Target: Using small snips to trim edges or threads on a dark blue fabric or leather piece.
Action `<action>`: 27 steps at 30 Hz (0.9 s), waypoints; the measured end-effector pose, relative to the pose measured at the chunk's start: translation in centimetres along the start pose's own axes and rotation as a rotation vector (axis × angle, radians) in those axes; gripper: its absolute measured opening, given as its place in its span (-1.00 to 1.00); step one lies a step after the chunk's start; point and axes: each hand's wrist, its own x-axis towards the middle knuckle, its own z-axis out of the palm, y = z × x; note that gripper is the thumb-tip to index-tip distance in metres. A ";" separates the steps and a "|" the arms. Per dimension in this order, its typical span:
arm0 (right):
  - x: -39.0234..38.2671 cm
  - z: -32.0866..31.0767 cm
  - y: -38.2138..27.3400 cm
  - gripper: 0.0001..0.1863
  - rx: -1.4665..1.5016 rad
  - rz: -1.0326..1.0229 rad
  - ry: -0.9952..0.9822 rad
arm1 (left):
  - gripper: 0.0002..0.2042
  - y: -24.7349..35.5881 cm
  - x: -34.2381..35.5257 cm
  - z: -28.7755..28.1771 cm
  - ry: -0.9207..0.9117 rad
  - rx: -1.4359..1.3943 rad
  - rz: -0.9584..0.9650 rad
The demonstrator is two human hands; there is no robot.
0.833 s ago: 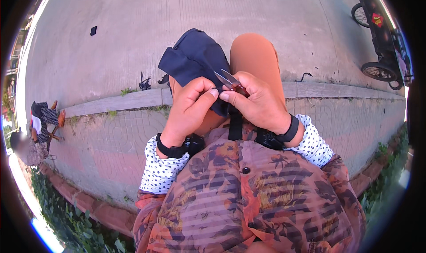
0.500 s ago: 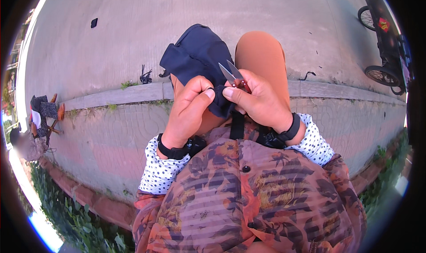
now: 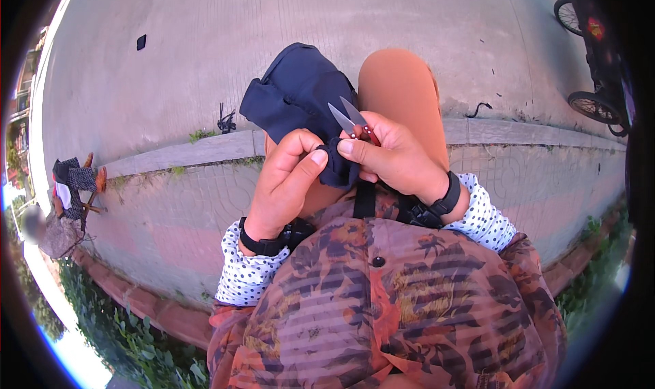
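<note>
Navy cloth [image 3: 295, 75] is draped over my left leg, with a bunched edge between my two hands. My left hand [image 3: 283, 181] pinches this edge between thumb and curled fingers. Red-handled scissors [image 3: 356, 128] are in my right hand [image 3: 399, 158], their pointed blades apart and angled up-left over the cloth, while my right thumb also presses on the bunched fabric. Some of the fingertips are hidden in or behind the cloth. My orange-clad right knee [image 3: 392, 75] is just beyond the scissors.
A person [image 3: 75, 181] sits at the far left. A black cart with spoked wheels [image 3: 592, 107] stands at the right. A curb [image 3: 491, 131] crosses ahead, with dark scraps [image 3: 226, 123] and a small black object [image 3: 141, 42] on the pavement. Plants [image 3: 123, 341] line the near edge.
Since half a second ago both hands have shifted slightly down, and the blades have moved down and left. The bunched navy fabric now shows more between my thumbs.
</note>
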 end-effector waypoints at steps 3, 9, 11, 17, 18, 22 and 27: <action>-0.4 0.0 -0.2 -0.82 -0.270 -0.127 0.042 | -0.94 -0.6 -0.1 -0.3 -0.016 0.034 0.010; -3.6 -0.3 -3.1 -0.75 -0.641 -0.445 0.108 | -0.94 -0.9 -0.1 0.0 -0.022 0.073 0.059; -5.0 0.4 -3.8 -0.75 -0.590 -0.381 0.116 | -0.94 -1.0 -0.2 0.1 -0.017 0.039 0.071; -6.1 1.1 -2.6 -0.76 -1.068 -0.416 0.066 | -0.93 -0.7 -0.2 0.6 -0.016 0.013 0.110; -6.1 1.1 -2.4 -0.76 -1.072 -0.418 0.066 | -0.93 -0.8 -0.2 0.6 -0.016 0.012 0.114; -6.1 1.3 -2.2 -0.75 -1.057 -0.395 0.093 | -0.93 -1.3 -0.3 0.4 -0.009 -0.010 0.105; -6.2 1.4 -2.3 -0.75 -1.028 -0.373 0.077 | -0.93 -1.4 -0.5 0.4 -0.001 -0.013 0.110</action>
